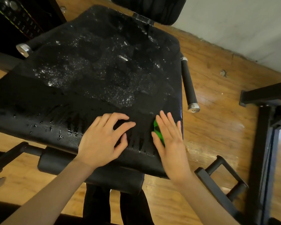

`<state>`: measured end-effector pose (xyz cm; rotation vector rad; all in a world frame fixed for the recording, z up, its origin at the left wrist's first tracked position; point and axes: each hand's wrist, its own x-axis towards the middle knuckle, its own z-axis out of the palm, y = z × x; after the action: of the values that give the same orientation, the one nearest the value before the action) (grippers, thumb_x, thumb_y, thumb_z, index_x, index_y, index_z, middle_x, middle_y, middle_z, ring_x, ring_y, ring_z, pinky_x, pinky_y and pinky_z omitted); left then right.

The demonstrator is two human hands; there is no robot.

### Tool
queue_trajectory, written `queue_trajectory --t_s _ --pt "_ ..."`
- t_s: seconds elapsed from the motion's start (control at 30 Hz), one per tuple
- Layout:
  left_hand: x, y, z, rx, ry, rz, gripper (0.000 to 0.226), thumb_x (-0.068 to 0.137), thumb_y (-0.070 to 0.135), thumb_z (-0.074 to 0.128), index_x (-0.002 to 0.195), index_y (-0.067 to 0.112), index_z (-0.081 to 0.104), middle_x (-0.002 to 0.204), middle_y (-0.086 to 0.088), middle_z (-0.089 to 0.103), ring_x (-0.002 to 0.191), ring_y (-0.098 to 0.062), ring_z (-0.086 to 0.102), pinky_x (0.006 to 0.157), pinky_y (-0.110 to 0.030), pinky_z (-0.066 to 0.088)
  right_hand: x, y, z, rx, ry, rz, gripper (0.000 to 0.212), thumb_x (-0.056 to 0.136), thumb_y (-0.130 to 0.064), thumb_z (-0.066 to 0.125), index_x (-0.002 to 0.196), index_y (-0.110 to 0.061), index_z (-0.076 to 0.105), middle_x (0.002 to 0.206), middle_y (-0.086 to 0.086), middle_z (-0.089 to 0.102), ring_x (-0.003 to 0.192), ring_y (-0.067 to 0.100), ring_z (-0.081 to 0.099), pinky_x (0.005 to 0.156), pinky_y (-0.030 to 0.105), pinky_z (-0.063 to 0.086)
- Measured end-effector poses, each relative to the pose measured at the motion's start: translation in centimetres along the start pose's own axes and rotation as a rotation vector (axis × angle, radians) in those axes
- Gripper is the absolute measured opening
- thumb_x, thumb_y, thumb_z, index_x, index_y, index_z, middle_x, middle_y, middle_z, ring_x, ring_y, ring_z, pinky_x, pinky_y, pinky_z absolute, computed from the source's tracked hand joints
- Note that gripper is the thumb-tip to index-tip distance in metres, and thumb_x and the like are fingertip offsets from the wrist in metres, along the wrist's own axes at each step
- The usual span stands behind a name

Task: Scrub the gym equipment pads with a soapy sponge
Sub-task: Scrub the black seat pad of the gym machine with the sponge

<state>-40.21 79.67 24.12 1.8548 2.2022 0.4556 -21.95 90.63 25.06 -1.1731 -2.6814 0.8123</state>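
While suds glisten across the far half of the black seat pad (94,67), both hands work its wet near edge. The right hand (170,140) lies flat with fingers straight, its grip released, pressing a green sponge (157,130) onto the pad near the right-hand corner; most of the sponge is hidden beneath the palm. The left hand (102,140) rests just beside it on the pad, fingers bent at the knuckles and apparently holding nothing. A black handle bar (188,83) stands off the pad's right side, above the wooden floor (217,95).
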Motion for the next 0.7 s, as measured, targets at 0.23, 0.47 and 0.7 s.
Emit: queue_trajectory --t_s 0.23,0.47,0.7 --pt "0.0 0.0 -0.1 -0.012 0.002 0.005 0.038 0.091 0.027 0.046 0.122 0.019 0.066 0.122 -0.005 0.058 0.104 -0.023 0.053 0.083 -0.034 0.041 5.7 -0.5 1.0 0.033 0.111 0.199 0.047 0.102 -0.023 0.045 0.147 -0.012 0.038 0.155 0.003 0.032 0.147 0.015 0.015 0.121 0.032 -0.002" --pt "-0.1 -0.3 0.0 -0.009 0.014 0.017 0.037 0.092 0.026 0.047 0.123 0.019 0.065 0.123 -0.004 0.058 0.105 -0.022 0.051 0.085 -0.033 0.040 5.2 0.1 0.7 -0.057 0.022 0.018 0.048 0.099 -0.024 0.047 0.145 -0.012 0.041 0.154 0.002 0.033 0.147 0.016 0.019 0.121 0.029 -0.001" --pt "-0.2 -0.4 0.1 -0.006 0.024 0.022 0.036 0.093 0.027 0.048 0.124 0.018 0.064 0.124 -0.004 0.057 0.106 -0.021 0.051 0.088 -0.034 0.039 0.3 -2.4 1.3 -0.049 -0.003 -0.008 0.052 0.098 -0.027 0.045 0.147 -0.015 0.036 0.154 -0.006 0.027 0.147 0.010 0.014 0.121 0.028 -0.003"
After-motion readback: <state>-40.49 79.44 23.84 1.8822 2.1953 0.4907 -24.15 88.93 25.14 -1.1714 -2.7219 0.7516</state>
